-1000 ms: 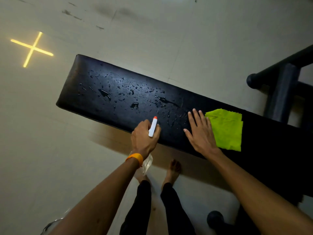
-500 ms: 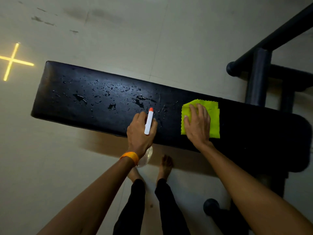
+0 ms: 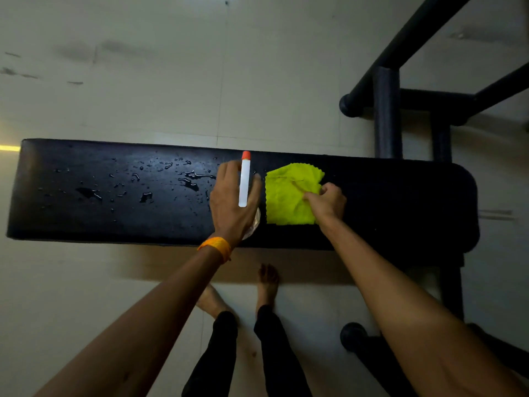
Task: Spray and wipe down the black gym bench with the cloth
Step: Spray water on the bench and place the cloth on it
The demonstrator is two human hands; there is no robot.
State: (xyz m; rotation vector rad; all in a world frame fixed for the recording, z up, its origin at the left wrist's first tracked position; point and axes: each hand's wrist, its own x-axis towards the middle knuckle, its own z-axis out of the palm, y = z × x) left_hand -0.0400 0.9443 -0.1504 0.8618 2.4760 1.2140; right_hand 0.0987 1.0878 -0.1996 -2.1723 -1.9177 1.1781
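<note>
My left hand point(image 3: 229, 206): grips white, orange-tipped spray bottle point(image 3: 244, 181).
My right hand point(image 3: 327, 202): pinches lime cloth point(image 3: 286, 196) on wet black bench point(image 3: 114, 202).

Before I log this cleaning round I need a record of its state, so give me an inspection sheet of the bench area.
Surface: black bench, wet with droplets on its left half; the right half looks dry.
Job's things: yellow-green cloth lies rumpled on the bench near the middle; spray bottle, white nozzle with orange tip, is held over the bench.
Clutter: nothing seen.
Grips: left hand holds the spray bottle; right hand pinches the cloth's right edge.
Cables: nothing seen.
Surroundings: pale floor with dark scuffs; black metal frame beyond the bench at right; the person's bare feet on the near side.
</note>
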